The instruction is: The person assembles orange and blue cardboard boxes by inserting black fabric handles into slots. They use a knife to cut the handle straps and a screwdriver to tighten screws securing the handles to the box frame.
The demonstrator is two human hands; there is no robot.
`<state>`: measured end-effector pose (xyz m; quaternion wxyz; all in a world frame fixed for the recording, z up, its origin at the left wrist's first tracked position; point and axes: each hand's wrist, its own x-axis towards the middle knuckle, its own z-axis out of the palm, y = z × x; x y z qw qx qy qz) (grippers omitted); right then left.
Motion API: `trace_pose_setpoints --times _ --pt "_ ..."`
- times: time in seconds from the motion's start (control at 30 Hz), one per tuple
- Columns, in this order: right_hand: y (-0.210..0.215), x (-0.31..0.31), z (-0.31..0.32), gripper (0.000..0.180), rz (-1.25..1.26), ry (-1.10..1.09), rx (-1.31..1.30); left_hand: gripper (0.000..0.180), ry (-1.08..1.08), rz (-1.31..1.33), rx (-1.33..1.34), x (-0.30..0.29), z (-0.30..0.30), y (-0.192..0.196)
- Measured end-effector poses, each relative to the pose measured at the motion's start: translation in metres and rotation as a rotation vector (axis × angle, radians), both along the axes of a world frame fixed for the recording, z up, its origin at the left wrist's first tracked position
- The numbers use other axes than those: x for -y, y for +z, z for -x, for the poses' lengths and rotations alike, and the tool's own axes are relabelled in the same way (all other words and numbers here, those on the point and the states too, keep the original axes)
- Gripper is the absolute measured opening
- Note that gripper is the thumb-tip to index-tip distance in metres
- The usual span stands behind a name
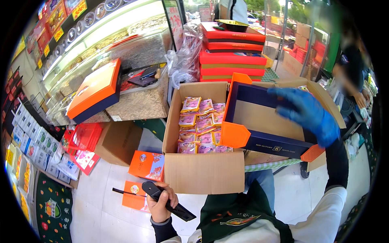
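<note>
One open brown cardboard carton (pixel 204 173) sits mid-frame; rightward, a navy, orange-flapped rectangular box (pixel 257 141) faces upward, apparently for access. Above it, the blue-gloved right hand (pixel 306 113) has fingers spread, seemingly released. Lower centre, the bare left hand (pixel 163 201) grasps a long black tool (pixel 182 212) mid-body, likely for balance. The carton's walls corral pink-and-yellow plastic packets (pixel 204 124).

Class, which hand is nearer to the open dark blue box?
Right: the right hand is over the right end of the dark blue box; the left hand, gripping a black object, is farther off, to its lower left.
</note>
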<state>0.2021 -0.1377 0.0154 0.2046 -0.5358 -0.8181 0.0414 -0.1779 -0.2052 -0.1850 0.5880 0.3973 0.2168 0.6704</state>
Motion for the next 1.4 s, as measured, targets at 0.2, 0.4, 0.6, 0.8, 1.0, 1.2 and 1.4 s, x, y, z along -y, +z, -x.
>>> trace_pose_setpoints --times 0.2,0.4,0.6,0.8,1.0,1.2,1.4 --pt "-0.040 -0.085 -0.079 0.051 -0.041 -0.180 0.398 0.019 -0.120 0.163 -0.296 -0.042 -0.005 0.047" --pt "-0.038 -0.140 -0.032 0.048 -0.169 0.023 0.273 0.018 0.032 0.091 -0.742 -0.139 0.010 0.114" --pt "-0.040 -0.192 0.082 0.036 -0.409 0.329 -0.056 0.039 0.496 0.246 -0.663 -0.335 0.050 0.122" --pt "-0.052 -0.186 0.104 0.030 -0.290 0.444 -0.207 0.031 0.735 0.443 -0.854 -0.382 0.021 0.110" --pt "-0.082 -0.194 0.102 0.027 -0.294 0.523 -0.013 0.013 0.592 0.456 -0.502 -0.379 0.028 0.112" --pt "-0.083 -0.194 0.102 0.028 -0.286 0.562 -0.039 0.011 0.419 0.477 -0.488 -0.346 0.063 0.123" --pt "-0.076 -0.188 0.110 0.029 -0.253 0.556 -0.012 0.012 0.466 0.279 -0.508 -0.291 0.065 0.096"
